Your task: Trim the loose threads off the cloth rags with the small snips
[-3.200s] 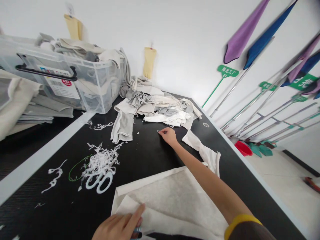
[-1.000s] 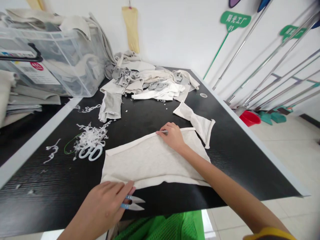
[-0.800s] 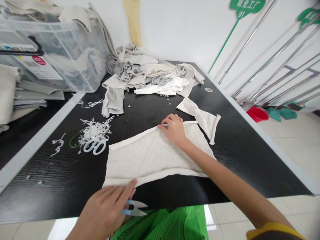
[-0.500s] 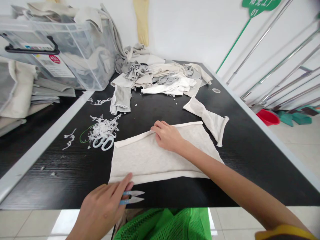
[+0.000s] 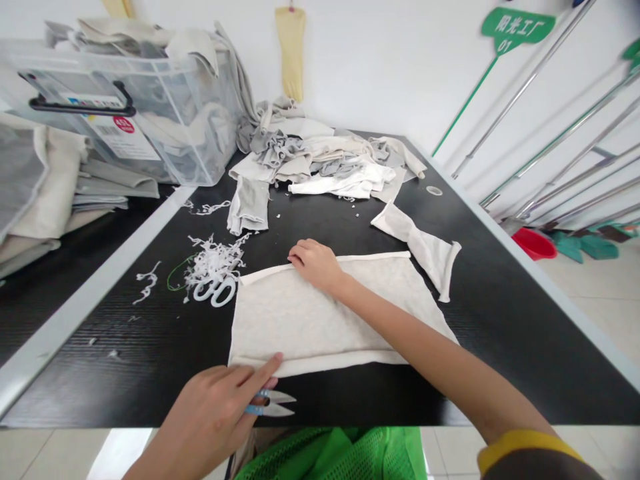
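Note:
A pale cream fabric piece (image 5: 310, 320) with hemmed edges lies flat on the black table in front of me. My left hand (image 5: 215, 403) is closed around thread snips (image 5: 276, 404) with blue handles, their blades apart and pointing right. Its index finger rests on the near hem at the left corner. At the far hem, left of its middle, my right hand (image 5: 315, 263) has its fingers curled over the edge, gripping the fabric. White-handled scissors (image 5: 223, 292) lie left of the fabric, partly under a heap of thread scraps (image 5: 215, 260).
A twisted cream fabric piece (image 5: 420, 243) lies to the right. Grey and white fabric pieces (image 5: 345, 163) are piled at the back. A clear plastic box (image 5: 170, 113) full of cloth stands back left, beside folded cloth (image 5: 55, 180). Poles lean on the wall at right.
The view has shifted slightly. My right hand has slid a little left along the far hem, and my left index finger reaches further along the near hem. The snips stay in my left hand.

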`<control>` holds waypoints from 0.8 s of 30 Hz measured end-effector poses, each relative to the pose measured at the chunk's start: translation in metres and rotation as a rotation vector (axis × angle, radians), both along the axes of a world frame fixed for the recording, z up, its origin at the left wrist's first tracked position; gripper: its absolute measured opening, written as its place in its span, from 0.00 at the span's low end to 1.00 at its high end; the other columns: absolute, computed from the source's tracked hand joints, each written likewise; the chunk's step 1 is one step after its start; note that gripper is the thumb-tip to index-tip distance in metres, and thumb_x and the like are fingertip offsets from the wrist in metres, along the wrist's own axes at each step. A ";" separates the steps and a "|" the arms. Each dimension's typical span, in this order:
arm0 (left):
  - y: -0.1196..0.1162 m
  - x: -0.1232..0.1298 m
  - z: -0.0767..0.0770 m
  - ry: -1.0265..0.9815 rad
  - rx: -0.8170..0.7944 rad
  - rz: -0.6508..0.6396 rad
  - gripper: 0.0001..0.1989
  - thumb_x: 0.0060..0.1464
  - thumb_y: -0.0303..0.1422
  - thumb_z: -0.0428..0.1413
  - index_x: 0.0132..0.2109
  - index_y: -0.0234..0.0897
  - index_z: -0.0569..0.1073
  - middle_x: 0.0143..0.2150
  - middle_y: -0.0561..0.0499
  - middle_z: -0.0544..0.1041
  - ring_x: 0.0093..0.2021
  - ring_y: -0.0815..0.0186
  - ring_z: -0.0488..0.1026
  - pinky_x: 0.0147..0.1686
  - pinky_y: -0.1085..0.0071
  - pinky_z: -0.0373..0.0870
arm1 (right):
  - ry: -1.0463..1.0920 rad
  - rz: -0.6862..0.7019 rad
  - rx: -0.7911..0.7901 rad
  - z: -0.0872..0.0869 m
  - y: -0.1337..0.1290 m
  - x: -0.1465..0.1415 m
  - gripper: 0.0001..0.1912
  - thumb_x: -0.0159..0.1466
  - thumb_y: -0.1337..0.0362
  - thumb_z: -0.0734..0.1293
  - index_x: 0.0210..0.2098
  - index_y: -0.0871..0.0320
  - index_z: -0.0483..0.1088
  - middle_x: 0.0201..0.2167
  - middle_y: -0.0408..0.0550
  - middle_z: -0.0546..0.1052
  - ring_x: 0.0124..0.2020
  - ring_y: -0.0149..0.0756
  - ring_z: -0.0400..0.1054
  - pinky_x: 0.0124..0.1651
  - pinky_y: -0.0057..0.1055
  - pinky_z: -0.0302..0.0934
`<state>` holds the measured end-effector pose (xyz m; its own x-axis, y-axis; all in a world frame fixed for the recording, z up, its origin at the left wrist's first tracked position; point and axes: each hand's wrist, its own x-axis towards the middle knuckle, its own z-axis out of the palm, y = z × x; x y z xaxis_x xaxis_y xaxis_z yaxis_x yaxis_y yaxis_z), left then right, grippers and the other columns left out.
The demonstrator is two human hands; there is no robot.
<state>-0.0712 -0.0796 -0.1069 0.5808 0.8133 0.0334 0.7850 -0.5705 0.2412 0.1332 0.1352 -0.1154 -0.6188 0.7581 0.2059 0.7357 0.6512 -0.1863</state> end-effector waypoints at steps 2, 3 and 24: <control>-0.003 -0.005 -0.006 -0.033 -0.006 -0.010 0.41 0.48 0.18 0.46 0.69 0.47 0.56 0.43 0.55 0.82 0.36 0.65 0.79 0.39 0.68 0.74 | -0.034 0.060 0.059 -0.001 0.001 0.001 0.15 0.74 0.66 0.56 0.43 0.59 0.74 0.44 0.52 0.76 0.48 0.39 0.67 0.48 0.32 0.58; -0.004 -0.008 -0.008 -0.042 -0.007 -0.015 0.42 0.47 0.18 0.46 0.69 0.47 0.56 0.43 0.55 0.82 0.36 0.65 0.79 0.39 0.68 0.73 | -0.060 0.082 0.082 -0.001 0.001 0.001 0.15 0.74 0.67 0.55 0.44 0.59 0.74 0.45 0.53 0.76 0.49 0.39 0.66 0.47 0.32 0.58; 0.024 -0.011 0.007 -0.009 0.073 -0.038 0.38 0.49 0.19 0.46 0.67 0.45 0.58 0.42 0.55 0.82 0.35 0.66 0.80 0.36 0.69 0.75 | -0.183 -0.193 -0.098 0.017 0.003 -0.023 0.17 0.73 0.56 0.56 0.46 0.59 0.72 0.44 0.56 0.77 0.43 0.45 0.76 0.41 0.36 0.68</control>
